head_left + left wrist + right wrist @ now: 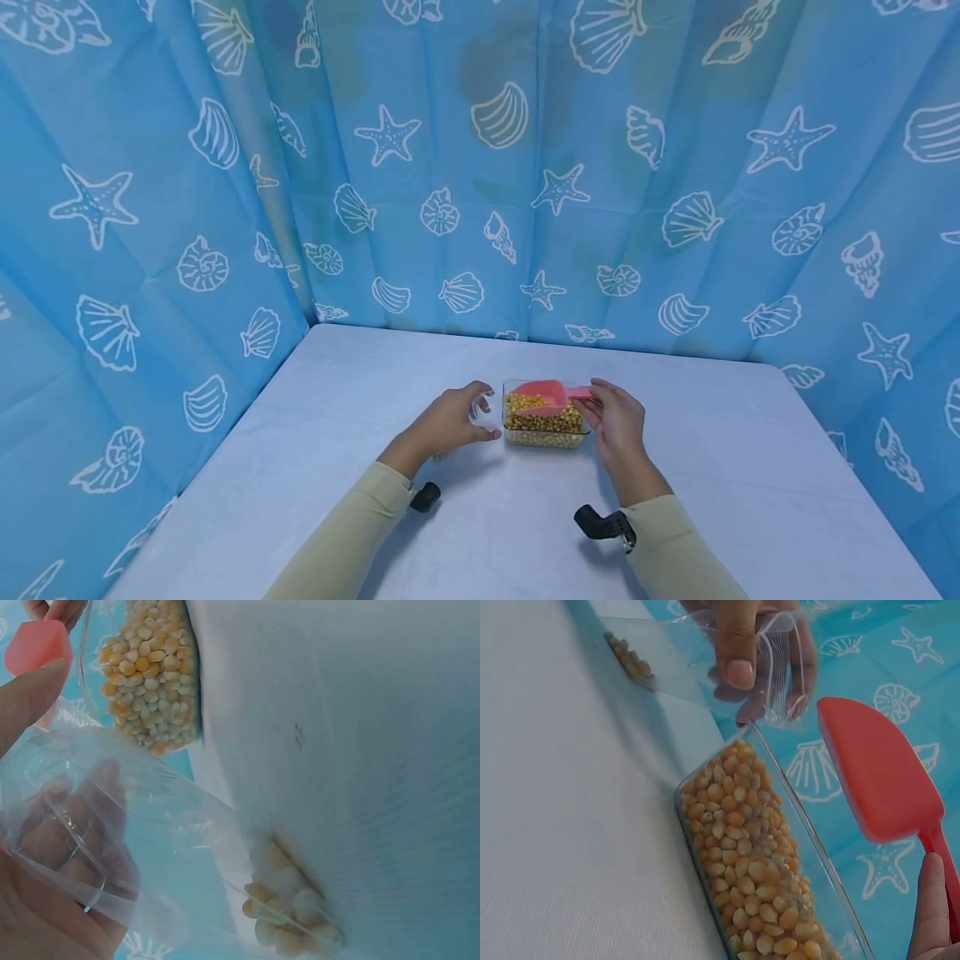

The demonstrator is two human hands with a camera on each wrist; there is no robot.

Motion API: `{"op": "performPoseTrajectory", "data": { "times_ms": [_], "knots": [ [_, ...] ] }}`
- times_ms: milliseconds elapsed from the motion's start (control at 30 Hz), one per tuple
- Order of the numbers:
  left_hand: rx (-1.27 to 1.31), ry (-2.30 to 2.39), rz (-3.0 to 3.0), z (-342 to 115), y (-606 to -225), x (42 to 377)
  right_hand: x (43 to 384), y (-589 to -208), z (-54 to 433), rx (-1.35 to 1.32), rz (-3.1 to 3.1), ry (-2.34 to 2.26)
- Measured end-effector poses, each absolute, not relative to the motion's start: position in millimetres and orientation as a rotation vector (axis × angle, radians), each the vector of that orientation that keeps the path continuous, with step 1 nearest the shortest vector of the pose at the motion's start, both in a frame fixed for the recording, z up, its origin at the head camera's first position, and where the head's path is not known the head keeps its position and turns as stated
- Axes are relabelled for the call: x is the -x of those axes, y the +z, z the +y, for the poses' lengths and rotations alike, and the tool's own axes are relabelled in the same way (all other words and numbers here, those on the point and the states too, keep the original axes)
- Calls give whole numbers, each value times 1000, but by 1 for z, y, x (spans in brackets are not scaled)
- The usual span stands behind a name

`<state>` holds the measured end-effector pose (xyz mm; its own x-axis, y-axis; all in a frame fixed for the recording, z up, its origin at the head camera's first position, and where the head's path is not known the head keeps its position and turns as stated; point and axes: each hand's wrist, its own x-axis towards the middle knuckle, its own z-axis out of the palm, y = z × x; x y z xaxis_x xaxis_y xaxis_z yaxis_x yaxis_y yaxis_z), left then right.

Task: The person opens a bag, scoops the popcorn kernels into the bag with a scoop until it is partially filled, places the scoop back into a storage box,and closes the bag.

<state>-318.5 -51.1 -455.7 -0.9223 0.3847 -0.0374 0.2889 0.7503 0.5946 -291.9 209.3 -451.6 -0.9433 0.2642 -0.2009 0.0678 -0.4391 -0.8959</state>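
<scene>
My left hand (450, 419) holds a clear plastic zip bag (172, 847) by its mouth, thumb and fingers spread round the rim. Several corn kernels (289, 919) lie at the bottom of the bag. In my right hand (618, 417) is a pink scoop (881, 769), gripped by its handle. The scoop is over a clear glass container (546, 444) of corn kernels (757, 877), its open end pointing toward the bag; yellow kernels show within its outline in the head view. The bag's mouth is just left of the container.
A white cloth-covered table (360, 367) carries the container. Blue curtains (450, 167) printed with white shells and starfish stand behind the table and along its sides. Dark wrist cameras (600, 523) stick out beside the sleeves.
</scene>
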Motion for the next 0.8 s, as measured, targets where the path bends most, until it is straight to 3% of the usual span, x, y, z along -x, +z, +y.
{"op": "performPoseTrajectory", "data": {
  "times_ms": [800],
  "knots": [
    [-610,916,2805,-49,-452,316,291,-446,192,397,-1701,2451]
  ]
}}
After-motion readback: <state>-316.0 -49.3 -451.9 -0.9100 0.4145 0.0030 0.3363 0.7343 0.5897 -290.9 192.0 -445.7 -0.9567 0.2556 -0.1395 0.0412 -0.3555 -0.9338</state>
